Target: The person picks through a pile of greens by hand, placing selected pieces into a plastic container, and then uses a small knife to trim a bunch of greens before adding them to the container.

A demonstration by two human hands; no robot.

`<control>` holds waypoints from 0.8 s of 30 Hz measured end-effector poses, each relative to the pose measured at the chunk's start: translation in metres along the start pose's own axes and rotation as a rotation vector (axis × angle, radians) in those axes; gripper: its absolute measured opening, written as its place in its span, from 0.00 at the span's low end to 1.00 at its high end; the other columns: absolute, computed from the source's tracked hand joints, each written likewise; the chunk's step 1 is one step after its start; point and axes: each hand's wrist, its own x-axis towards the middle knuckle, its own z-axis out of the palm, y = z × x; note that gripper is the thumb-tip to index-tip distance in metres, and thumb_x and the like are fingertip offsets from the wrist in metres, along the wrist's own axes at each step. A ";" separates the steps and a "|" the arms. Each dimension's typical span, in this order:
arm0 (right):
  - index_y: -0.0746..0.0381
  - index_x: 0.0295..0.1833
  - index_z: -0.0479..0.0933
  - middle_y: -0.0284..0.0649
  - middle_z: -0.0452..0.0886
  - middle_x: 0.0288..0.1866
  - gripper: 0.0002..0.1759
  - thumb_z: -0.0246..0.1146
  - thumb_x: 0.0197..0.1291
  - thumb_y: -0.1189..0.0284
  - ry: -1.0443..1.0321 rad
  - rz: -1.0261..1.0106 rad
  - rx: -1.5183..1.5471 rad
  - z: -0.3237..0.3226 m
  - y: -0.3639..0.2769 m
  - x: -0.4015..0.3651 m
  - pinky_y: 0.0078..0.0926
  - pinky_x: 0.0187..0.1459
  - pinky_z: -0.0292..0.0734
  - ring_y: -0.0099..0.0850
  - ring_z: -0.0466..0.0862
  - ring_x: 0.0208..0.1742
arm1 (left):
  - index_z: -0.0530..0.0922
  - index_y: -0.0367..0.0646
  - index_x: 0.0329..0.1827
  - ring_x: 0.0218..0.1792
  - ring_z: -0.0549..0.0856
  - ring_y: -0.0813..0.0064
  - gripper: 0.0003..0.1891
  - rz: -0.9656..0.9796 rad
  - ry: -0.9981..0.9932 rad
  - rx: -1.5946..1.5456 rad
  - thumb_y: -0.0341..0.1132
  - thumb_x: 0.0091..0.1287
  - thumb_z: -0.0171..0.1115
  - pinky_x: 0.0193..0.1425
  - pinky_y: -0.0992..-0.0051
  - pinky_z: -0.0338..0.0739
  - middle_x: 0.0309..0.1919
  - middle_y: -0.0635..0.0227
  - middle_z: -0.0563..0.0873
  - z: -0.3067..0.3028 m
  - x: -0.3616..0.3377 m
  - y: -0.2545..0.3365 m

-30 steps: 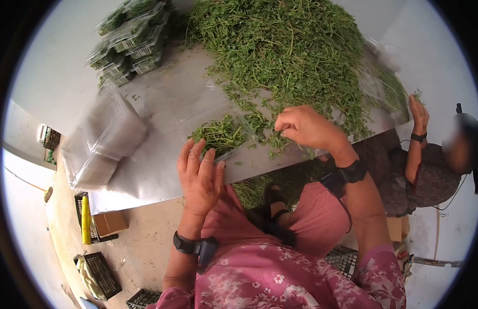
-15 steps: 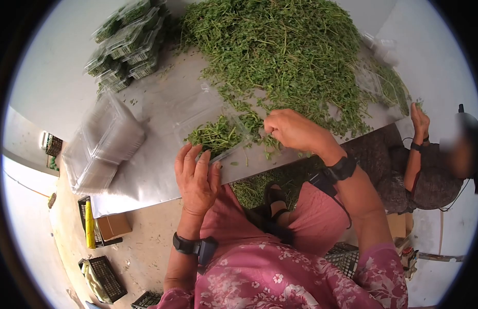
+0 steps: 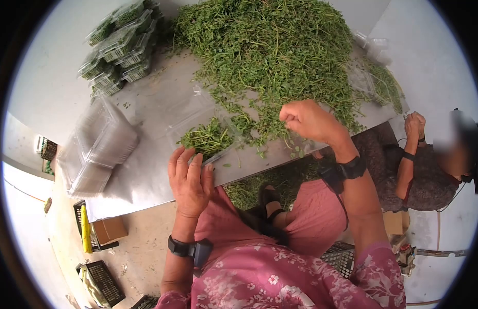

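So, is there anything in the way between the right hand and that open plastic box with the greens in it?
Nothing solid that I can see. Between the right hand and the open clamshell box there are only loose green sprigs on the table. The left hand is at the box's near edge, off that path.

1 clear, hinged plastic container [image 3: 225, 153] lies open on the grey table [image 3: 146, 172], near its front edge, its lid [image 3: 191, 114] folded back toward the far side. 1 loose clump of green stems and small leaves [image 3: 207, 138] sits in its base. Beyond, 1 large, tangled heap of the same greens [image 3: 275, 51] spreads across the table, with loose sprigs [image 3: 243, 123] trailing toward the container.
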 end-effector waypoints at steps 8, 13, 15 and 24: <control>0.66 0.41 0.78 0.45 0.81 0.36 0.08 0.66 0.54 0.80 -0.061 0.039 -0.092 0.004 0.002 -0.013 0.37 0.39 0.78 0.37 0.84 0.36 | 0.81 0.36 0.51 0.62 0.77 0.44 0.14 0.003 0.014 0.003 0.28 0.63 0.69 0.64 0.52 0.74 0.54 0.55 0.82 0.000 0.000 0.001; 0.66 0.36 0.74 0.47 0.76 0.33 0.05 0.64 0.54 0.80 -0.044 0.003 -0.158 0.016 0.004 -0.013 0.44 0.38 0.72 0.45 0.79 0.36 | 0.81 0.36 0.51 0.62 0.77 0.44 0.14 0.009 0.013 0.006 0.27 0.63 0.68 0.64 0.52 0.74 0.54 0.54 0.82 0.000 0.001 0.002; 0.65 0.34 0.72 0.47 0.75 0.31 0.04 0.62 0.55 0.80 -0.052 0.025 -0.172 0.023 0.009 -0.011 0.45 0.39 0.71 0.48 0.77 0.36 | 0.81 0.35 0.51 0.62 0.77 0.44 0.14 0.015 0.009 0.013 0.27 0.62 0.69 0.65 0.51 0.73 0.53 0.54 0.82 0.001 0.001 0.002; 0.65 0.34 0.73 0.46 0.77 0.29 0.02 0.60 0.58 0.81 0.060 0.053 -0.169 0.013 0.005 -0.010 0.43 0.36 0.72 0.45 0.79 0.32 | 0.81 0.36 0.51 0.62 0.77 0.43 0.13 0.006 0.017 -0.008 0.26 0.63 0.67 0.65 0.50 0.73 0.53 0.53 0.82 0.001 0.001 0.003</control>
